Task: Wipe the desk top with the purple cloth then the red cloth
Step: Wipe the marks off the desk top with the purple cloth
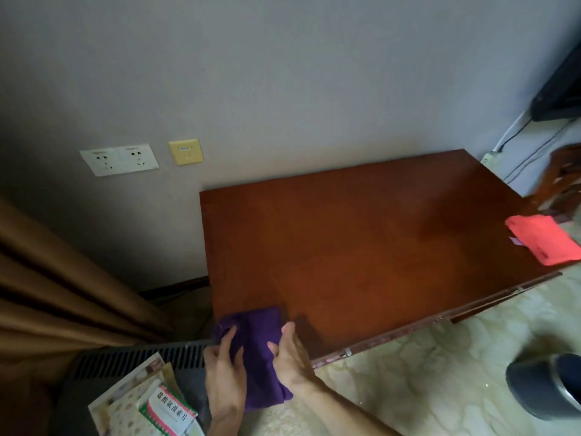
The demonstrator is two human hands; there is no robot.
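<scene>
A purple cloth lies over the near left corner of the brown wooden desk top, part on the desk and part hanging past its front edge. My left hand grips the cloth's left side. My right hand grips its right side, thumb on top. A red cloth lies flat at the desk's right end, near the front edge, far from both hands.
A grey wall with two sockets and a yellow plate stands behind the desk. Brown curtains hang at left. Paper packets lie on a dark vented unit at lower left. A dark bin stands on the floor at right.
</scene>
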